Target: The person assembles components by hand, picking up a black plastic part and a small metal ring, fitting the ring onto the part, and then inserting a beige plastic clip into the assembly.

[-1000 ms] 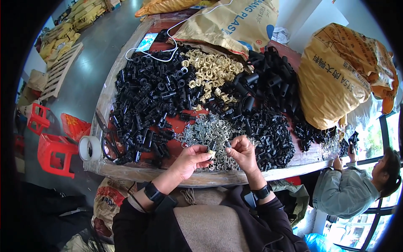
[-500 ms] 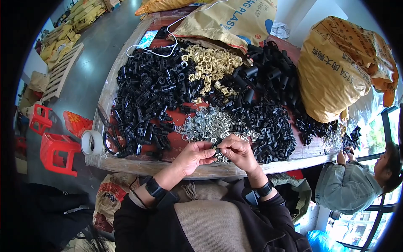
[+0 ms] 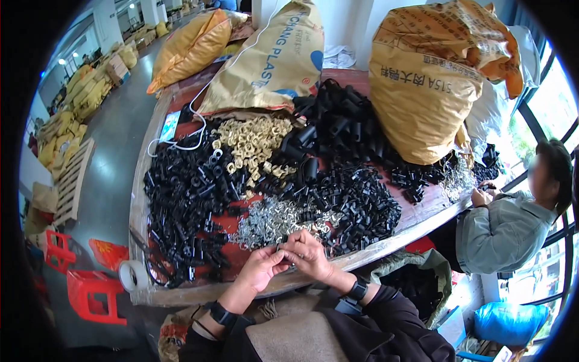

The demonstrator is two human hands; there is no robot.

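Note:
My left hand (image 3: 263, 266) and my right hand (image 3: 306, 253) meet over the near edge of the work table (image 3: 356, 256). Both are closed, fingertips pressed together around a small black plastic part (image 3: 282, 240), mostly hidden by the fingers. Just beyond them lies a pile of small silvery metal clips (image 3: 265, 220). Black plastic fittings (image 3: 187, 199) are heaped to the left, small black pieces (image 3: 368, 211) to the right. Farther back are cream-coloured plastic pieces (image 3: 256, 142) and larger black tubes (image 3: 341, 120).
Large woven sacks stand at the back, one printed yellow (image 3: 265, 66) and one tan-orange (image 3: 416, 102). A tape roll (image 3: 133, 276) sits at the left corner, near a red stool (image 3: 93, 295). An open sack (image 3: 443, 265) is at my right. Another person (image 3: 506, 223) works at the right.
My view has tilted up and shifted, so the table sits differently in it. My hands stay together at the near edge, my right fingers now folded more over the left fingertips.

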